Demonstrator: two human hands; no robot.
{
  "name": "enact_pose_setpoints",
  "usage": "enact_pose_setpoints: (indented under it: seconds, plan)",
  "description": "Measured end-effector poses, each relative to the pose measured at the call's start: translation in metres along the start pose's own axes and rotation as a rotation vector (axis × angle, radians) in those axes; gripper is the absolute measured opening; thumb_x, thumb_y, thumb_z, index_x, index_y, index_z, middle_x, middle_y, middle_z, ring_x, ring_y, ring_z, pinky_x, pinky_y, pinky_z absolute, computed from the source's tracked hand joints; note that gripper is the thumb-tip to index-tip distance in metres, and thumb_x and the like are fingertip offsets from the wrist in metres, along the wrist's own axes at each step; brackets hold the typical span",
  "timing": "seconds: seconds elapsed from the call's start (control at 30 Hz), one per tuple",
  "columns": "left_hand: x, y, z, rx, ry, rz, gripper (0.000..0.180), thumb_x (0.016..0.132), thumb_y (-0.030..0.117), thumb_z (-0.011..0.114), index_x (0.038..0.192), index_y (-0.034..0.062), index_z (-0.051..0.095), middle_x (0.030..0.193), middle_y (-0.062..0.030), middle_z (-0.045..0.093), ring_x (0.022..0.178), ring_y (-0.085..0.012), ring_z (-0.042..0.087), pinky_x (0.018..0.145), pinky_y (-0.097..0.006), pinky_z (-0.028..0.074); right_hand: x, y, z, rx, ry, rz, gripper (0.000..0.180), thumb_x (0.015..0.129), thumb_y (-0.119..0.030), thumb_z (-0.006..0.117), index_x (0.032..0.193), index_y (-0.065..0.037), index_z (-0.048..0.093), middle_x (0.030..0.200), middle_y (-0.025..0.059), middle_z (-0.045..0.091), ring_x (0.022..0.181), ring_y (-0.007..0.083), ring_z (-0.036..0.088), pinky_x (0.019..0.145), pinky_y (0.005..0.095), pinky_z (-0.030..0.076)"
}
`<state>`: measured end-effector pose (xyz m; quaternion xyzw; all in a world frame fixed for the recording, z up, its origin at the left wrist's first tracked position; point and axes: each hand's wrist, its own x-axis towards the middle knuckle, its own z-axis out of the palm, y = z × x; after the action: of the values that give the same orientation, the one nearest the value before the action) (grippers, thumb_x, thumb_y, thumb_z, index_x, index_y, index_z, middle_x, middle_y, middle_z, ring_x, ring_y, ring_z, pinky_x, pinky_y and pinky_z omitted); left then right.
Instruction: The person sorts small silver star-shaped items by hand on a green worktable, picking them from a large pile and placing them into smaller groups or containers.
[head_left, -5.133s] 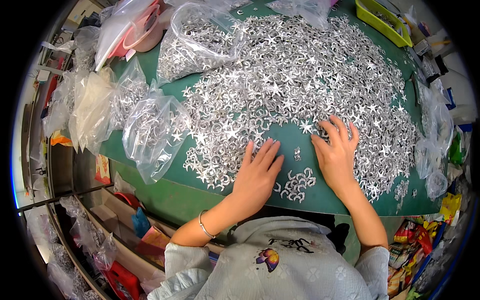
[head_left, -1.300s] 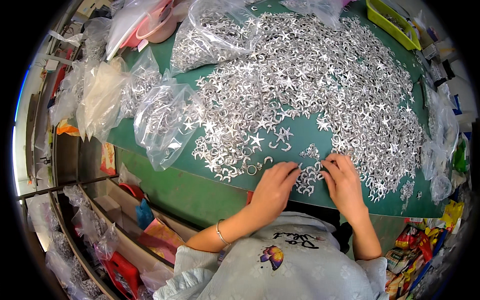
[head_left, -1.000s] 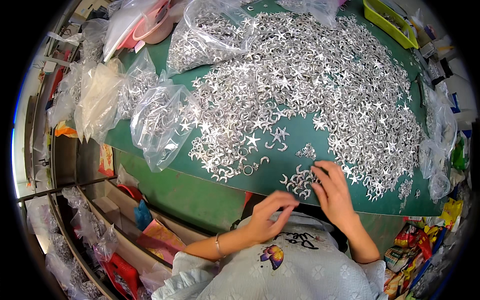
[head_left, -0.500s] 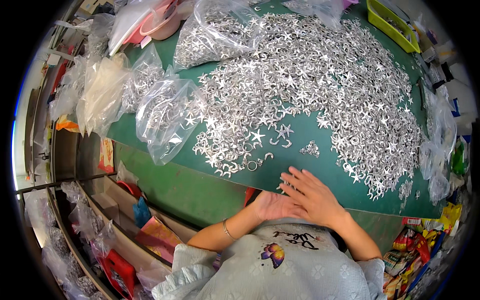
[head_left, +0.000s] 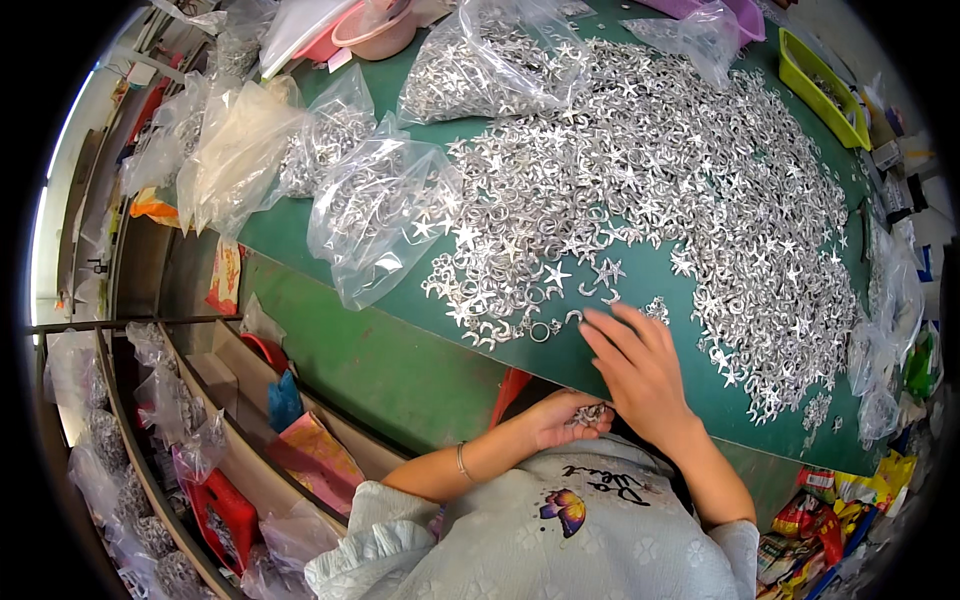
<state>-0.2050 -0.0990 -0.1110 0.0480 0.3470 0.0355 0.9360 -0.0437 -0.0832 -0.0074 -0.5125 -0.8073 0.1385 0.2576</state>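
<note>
Small curved silver metal pieces [head_left: 592,413] being cupped in the half-curled left hand [head_left: 556,420], the loosely open right hand [head_left: 640,372] being held just beside, dark lettering [head_left: 612,484] being displayed on the pale grey shirt [head_left: 480,545] below.

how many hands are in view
2: the left hand, cupping some silver pieces by the near edge of the green table, and the right hand, fingers extended over the table. None seems hidden.

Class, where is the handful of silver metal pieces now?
In the head view, the handful sits right of centre, in the cupped left hand by the near edge of the green table, below-left of the right hand.
</note>
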Motion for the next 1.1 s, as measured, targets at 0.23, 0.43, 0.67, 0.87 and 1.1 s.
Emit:
enact_pose_setpoints:
  seconds: [0.23, 0.43, 0.67, 0.87, 1.1]
  plan:
    - [-0.017, -0.009, -0.007, 0.019, -0.13, -0.015, 0.034, 0.098, 0.032, 0.053, 0.103, 0.0011, 0.064, 0.083, -0.0061, 0.066, 0.073, -0.0137, 0.064, 0.058, -0.024, 0.052, -0.014, 0.003, 0.015, -0.199, -0.236, 0.032, 0.052, 0.081, -0.021, 0.066, 0.129, -0.005, 0.054, 0.143, 0.0051, 0.044, 0.138, 0.032, 0.033, 0.109, 0.0594, 0.023]
    - [-0.009, -0.009, -0.023, -0.502, -0.396, 0.051, 0.037, 0.095, 0.018, 0.043, 0.123, -0.0045, 0.051, 0.121, -0.0204, 0.059, 0.113, -0.0366, 0.058, 0.103, -0.054, 0.043, -0.064, -0.02, 0.001, -0.082, -0.397, 0.029, 0.062, 0.08, -0.034, 0.068, 0.133, -0.006, 0.051, 0.148, 0.0051, 0.039, 0.141, 0.031, 0.029, 0.109, 0.0624, 0.02]
    - [-0.016, 0.013, 0.0, -0.05, -0.018, -0.021, 0.033, 0.096, 0.011, 0.044, 0.12, -0.0097, 0.053, 0.116, -0.0216, 0.062, 0.109, -0.0343, 0.061, 0.096, -0.048, 0.051, 0.007, -0.002, 0.008, -0.195, -0.151, 0.132, 0.068, 0.08, -0.035, 0.067, 0.136, 0.0, 0.046, 0.148, 0.0082, 0.039, 0.141, 0.0312, 0.029, 0.109, 0.0624, 0.02]
    - [-0.028, 0.014, -0.009, -0.156, -0.087, 0.09, 0.028, 0.095, 0.011, 0.049, 0.117, -0.0054, 0.056, 0.11, -0.0224, 0.064, 0.1, -0.0357, 0.064, 0.089, -0.045, 0.054, -0.024, -0.011, 0.013, -0.21, -0.271, 0.172, 0.078, 0.078, -0.038, 0.068, 0.138, 0.004, 0.041, 0.148, 0.0185, 0.034, 0.14, 0.0325, 0.029, 0.11, 0.0613, 0.02]
    - [-0.037, 0.006, -0.023, -0.11, -0.399, 0.01, 0.028, 0.097, 0.023, 0.053, 0.107, -0.0006, 0.064, 0.09, -0.0107, 0.066, 0.081, -0.0212, 0.066, 0.072, -0.031, 0.055, 0.009, -0.004, 0.028, -0.19, -0.222, 0.121, 0.075, 0.081, -0.036, 0.067, 0.139, 0.004, 0.04, 0.15, 0.016, 0.032, 0.141, 0.0305, 0.028, 0.111, 0.059, 0.02]
